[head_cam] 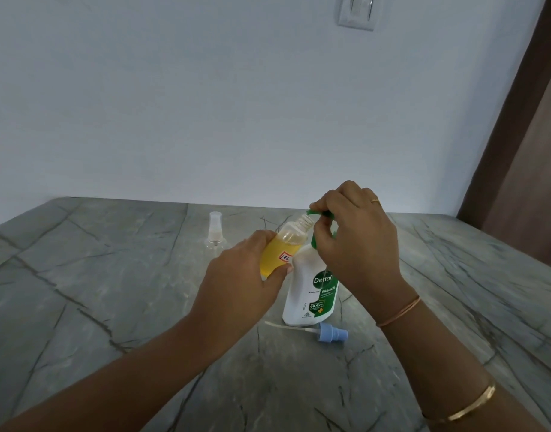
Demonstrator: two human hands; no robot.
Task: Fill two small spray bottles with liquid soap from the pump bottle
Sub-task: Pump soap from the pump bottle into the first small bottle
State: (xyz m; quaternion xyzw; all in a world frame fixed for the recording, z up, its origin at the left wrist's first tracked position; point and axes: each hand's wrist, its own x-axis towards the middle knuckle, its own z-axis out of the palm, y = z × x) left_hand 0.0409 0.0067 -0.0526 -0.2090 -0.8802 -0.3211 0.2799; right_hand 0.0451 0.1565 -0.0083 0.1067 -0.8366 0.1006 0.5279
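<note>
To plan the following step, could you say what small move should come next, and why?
Probably press the pump head down with the right hand: the small bottle in the left hand is open under the spout, only partly full.

1. From my remote seat I read this as a room in a home, though I cannot tell which room.
2. The work surface is a grey, stone-look slab (112,275) with dark veins, and it runs back to meet the wall.
3. The wall (205,104) is plain and pale, with a white switch plate (357,10) mounted high on it.
4. At the right edge I see brown wooden door trim (517,120).
5. A branded household hand-wash pump bottle (308,291) stands on the slab.
</note>
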